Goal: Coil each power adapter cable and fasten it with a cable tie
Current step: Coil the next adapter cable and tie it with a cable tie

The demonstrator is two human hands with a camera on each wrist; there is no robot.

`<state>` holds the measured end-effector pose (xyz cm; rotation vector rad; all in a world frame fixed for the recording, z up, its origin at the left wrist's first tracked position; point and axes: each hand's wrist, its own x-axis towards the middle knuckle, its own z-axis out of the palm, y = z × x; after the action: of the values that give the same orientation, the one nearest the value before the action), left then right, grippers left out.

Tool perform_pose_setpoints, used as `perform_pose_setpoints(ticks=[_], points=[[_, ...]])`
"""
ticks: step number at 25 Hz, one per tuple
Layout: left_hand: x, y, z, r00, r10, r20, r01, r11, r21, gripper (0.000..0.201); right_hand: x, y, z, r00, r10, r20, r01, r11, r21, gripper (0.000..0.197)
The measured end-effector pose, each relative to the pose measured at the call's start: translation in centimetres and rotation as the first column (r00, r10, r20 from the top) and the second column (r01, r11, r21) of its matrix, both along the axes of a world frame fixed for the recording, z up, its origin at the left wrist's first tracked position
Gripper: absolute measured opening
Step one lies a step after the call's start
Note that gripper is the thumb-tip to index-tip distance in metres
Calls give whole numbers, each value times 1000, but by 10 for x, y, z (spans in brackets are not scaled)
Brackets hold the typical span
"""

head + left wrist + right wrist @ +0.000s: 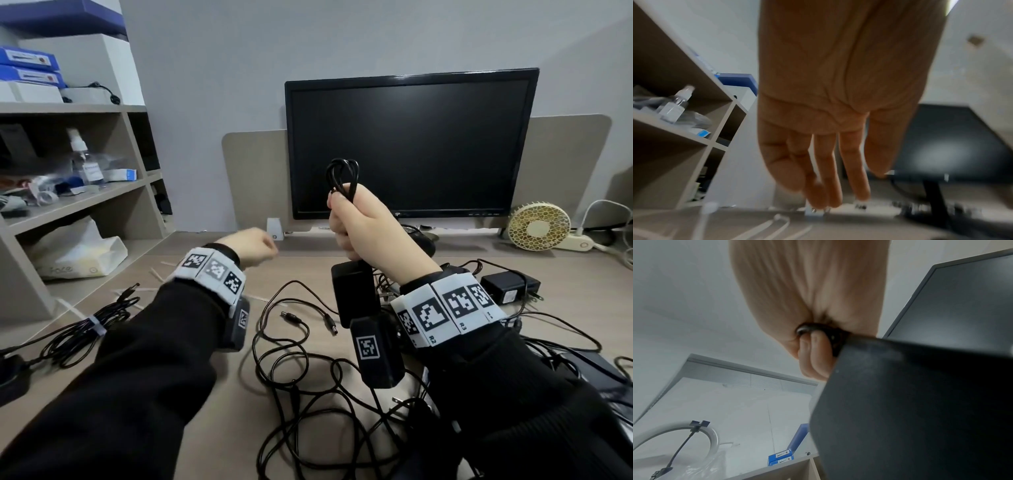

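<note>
My right hand [346,219] is raised in front of the monitor and grips a coiled black cable [342,176]. The cable's loops stick out above the fist. Its black adapter brick [354,294] hangs just below the hand and fills the lower right of the right wrist view [920,402], under the curled fingers [813,356]. My left hand [269,248] hovers over the desk to the left and holds nothing; the left wrist view shows its fingers [838,186] straight above white cable ties [777,227]. More ties [164,270] lie near the shelf.
A tied cable bundle [92,325] lies at the left by its adapter [13,377]. Loose black cables [291,359] tangle across the desk's middle, with another adapter [510,287] at the right. A monitor [411,144], a shelf unit [68,198] and a small fan [539,226] ring the back.
</note>
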<state>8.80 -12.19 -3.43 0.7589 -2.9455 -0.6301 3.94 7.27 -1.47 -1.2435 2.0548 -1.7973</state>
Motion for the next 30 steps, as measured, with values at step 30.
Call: perform_pose_setpoints(ticks=[30], points=[[-19,-10,-53,921,65,385,112,901,-420,16,5,6,7,999,53,-1,-53,998,-24,19]])
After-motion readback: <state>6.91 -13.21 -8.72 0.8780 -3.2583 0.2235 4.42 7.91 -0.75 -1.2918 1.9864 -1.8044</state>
